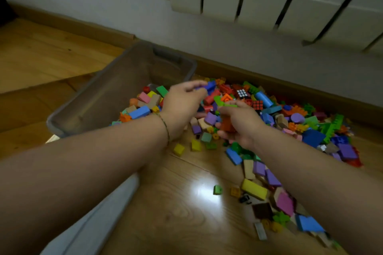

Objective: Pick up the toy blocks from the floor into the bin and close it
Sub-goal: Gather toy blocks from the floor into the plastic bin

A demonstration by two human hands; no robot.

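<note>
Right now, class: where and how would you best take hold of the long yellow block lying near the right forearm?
Pinch the long yellow block across its narrow width, on its two long sides, coming straight down from above. It lies flat on the wooden floor with its top face bare, while neighbouring blocks crowd its far end.

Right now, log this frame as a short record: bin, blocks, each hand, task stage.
bin: grey bin on floor, open, some blocks inside at its right end
blocks: most still in a pile on the floor right of the bin
left hand: over the pile, holding a blue block
right hand: closed on an orange block
stage: early, no lid visible
</note>
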